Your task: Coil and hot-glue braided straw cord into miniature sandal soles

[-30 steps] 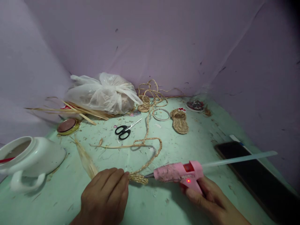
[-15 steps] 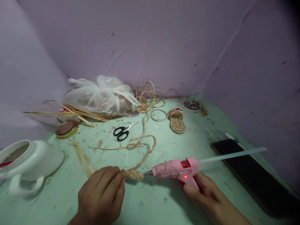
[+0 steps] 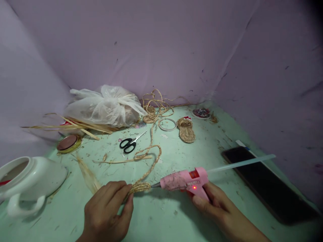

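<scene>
Near the front of the table, my left hand is closed on a small coil of braided straw cord, its rounded end poking out to the right. From that coil a long braid loops back to a tangle by the wall. My right hand grips a pink glue gun, its red light lit and a clear glue stick jutting from the rear. The metal nozzle is at the coil's right end. Fingers hide the rest of the coil.
Black-handled scissors, a ring and a small woven slipper lie farther back. A white teapot-like vessel stands left, a phone right. Behind are a plastic bag, straw strips and a bead dish.
The whole view has shifted, so things appear farther left. The nozzle keeps close to the coil's end; my left hand's grip has turned slightly, showing more of the thumb.
</scene>
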`<state>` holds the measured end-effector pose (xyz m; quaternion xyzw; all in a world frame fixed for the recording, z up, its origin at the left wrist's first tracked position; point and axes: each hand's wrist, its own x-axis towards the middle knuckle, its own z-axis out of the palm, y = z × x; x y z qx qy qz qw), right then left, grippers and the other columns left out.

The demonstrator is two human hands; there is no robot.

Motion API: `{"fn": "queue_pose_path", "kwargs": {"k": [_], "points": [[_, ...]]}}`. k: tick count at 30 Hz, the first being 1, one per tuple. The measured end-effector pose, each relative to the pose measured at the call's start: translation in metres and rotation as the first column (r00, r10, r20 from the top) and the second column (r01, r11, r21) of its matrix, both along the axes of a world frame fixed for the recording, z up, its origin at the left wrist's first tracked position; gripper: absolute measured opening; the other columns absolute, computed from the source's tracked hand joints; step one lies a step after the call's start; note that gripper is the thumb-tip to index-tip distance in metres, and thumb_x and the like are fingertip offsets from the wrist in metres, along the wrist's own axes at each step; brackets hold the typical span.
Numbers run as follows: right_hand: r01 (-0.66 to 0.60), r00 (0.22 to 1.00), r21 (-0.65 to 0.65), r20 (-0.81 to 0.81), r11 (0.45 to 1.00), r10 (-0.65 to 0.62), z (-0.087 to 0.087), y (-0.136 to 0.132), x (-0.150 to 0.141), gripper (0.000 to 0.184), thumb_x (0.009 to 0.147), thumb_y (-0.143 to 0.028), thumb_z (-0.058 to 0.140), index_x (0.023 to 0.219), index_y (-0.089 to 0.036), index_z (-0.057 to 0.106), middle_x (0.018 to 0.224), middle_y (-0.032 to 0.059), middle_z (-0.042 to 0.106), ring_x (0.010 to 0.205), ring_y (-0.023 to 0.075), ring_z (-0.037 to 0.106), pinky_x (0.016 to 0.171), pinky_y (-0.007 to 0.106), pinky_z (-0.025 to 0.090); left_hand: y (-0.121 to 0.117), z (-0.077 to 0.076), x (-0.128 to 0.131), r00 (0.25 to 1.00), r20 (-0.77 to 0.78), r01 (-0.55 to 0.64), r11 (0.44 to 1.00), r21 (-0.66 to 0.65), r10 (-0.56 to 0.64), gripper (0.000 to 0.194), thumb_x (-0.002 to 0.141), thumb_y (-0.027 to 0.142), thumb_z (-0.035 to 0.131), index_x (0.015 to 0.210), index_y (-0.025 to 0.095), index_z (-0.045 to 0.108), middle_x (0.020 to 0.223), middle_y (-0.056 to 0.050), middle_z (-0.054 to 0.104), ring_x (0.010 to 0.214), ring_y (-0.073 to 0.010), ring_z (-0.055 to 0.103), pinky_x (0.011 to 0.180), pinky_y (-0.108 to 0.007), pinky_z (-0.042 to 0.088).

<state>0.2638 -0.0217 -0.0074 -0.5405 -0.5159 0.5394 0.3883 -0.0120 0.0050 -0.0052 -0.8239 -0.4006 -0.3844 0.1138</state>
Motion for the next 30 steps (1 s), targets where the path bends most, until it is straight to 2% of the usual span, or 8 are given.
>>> {"fn": "queue_pose_path", "kwargs": {"k": [5, 10, 14, 17, 20, 23, 25, 30], "points": [[-0.009, 1.0, 0.021, 0.022, 1.0, 0.009, -0.003, -0.001, 0.001, 0.035, 0.079, -0.047, 0.059, 0.102, -0.021, 0.066, 0.067, -0.0003, 0.054, 0.057, 0.0151, 0.047, 0.064, 0.029, 0.048, -0.002, -0.001, 0.001, 0.999, 0.032, -0.001, 0.997, -0.073, 0.004, 0.012, 0.076, 0.009, 0.062, 0.086, 0.015, 0.064, 0.08, -0.005, 0.065, 0.069, -0.0136, 0.063, 0.064, -0.024, 0.052], [-0.001, 1.0, 0.065, 0.024, 0.998, -0.001, -0.005, -0.001, -0.001, 0.035, 0.08, -0.045, 0.058, 0.104, -0.02, 0.065, 0.073, 0.0017, 0.059, 0.066, 0.0179, 0.053, 0.073, 0.033, 0.048, -0.006, 0.0, 0.003, 0.997, 0.069, -0.01, 0.963, -0.269, 0.03, 0.006, 0.078, 0.016, 0.058, 0.08, 0.018, 0.063, 0.071, 0.0, 0.065, 0.061, -0.0105, 0.064, 0.056, -0.017, 0.052], [0.01, 0.999, 0.08, 0.037, 0.997, -0.013, -0.008, -0.004, -0.004, 0.038, 0.08, -0.046, 0.058, 0.107, -0.019, 0.064, 0.081, 0.0043, 0.063, 0.076, 0.0216, 0.058, 0.074, 0.034, 0.049, -0.011, 0.004, 0.006, 0.991, 0.089, -0.052, 0.886, -0.46, 0.105, 0.008, 0.076, 0.019, 0.057, 0.07, 0.021, 0.062, 0.059, 0.004, 0.062, 0.047, -0.0082, 0.058, 0.044, -0.014, 0.047], [0.03, 0.999, 0.074, 0.042, 0.997, -0.033, -0.007, -0.006, -0.006, 0.037, 0.081, -0.046, 0.058, 0.105, -0.018, 0.064, 0.084, 0.0049, 0.065, 0.078, 0.0221, 0.059, 0.074, 0.033, 0.048, -0.014, 0.006, 0.011, 0.974, 0.117, -0.09, 0.803, -0.589, 0.194, 0.01, 0.074, 0.024, 0.059, 0.064, 0.021, 0.063, 0.05, 0.005, 0.059, 0.039, -0.0091, 0.054, 0.036, -0.014, 0.043], [0.016, 0.999, 0.069, 0.046, 0.997, -0.019, -0.004, -0.007, -0.008, 0.037, 0.082, -0.046, 0.056, 0.105, -0.019, 0.064, 0.086, 0.0047, 0.066, 0.079, 0.0214, 0.059, 0.073, 0.032, 0.048, -0.016, 0.007, 0.017, 0.929, 0.209, -0.082, 0.72, -0.689, 0.305, 0.014, 0.072, 0.029, 0.062, 0.061, 0.02, 0.065, 0.045, 0.004, 0.057, 0.038, -0.0106, 0.053, 0.033, -0.015, 0.041], [-0.031, 0.995, 0.072, 0.092, 0.997, 0.024, -0.002, -0.007, -0.007, 0.036, 0.084, -0.046, 0.053, 0.106, -0.019, 0.062, 0.088, 0.0051, 0.065, 0.081, 0.0216, 0.059, 0.074, 0.032, 0.047, -0.019, 0.007, 0.023, 0.847, 0.305, -0.058, 0.647, -0.76, 0.435, 0.018, 0.07, 0.033, 0.065, 0.06, 0.018, 0.066, 0.045, 0.003, 0.057, 0.039, -0.0115, 0.054, 0.033, -0.016, 0.041], [-0.053, 0.988, 0.07, 0.151, 0.996, 0.042, -0.004, -0.008, -0.006, 0.035, 0.085, -0.048, 0.052, 0.099, -0.018, 0.063, 0.083, 0.0048, 0.063, 0.076, 0.0203, 0.057, 0.069, 0.031, 0.047, -0.02, 0.007, 0.026, 0.804, 0.334, -0.037, 0.602, -0.798, 0.492, 0.02, 0.067, 0.035, 0.068, 0.059, 0.018, 0.066, 0.045, 0.002, 0.058, 0.039, -0.0116, 0.054, 0.034, -0.017, 0.041], [-0.028, 0.978, 0.083, 0.207, 0.996, 0.011, -0.009, -0.011, -0.004, 0.034, 0.084, -0.05, 0.051, 0.089, -0.018, 0.064, 0.073, 0.0021, 0.057, 0.066, 0.017, 0.051, 0.06, 0.028, 0.045, -0.02, 0.007, 0.029, 0.756, 0.379, 0.026, 0.554, -0.832, 0.534, 0.02, 0.064, 0.036, 0.069, 0.059, 0.017, 0.067, 0.044, 0.002, 0.057, 0.037, -0.0113, 0.052, 0.033, -0.017, 0.039]]}}
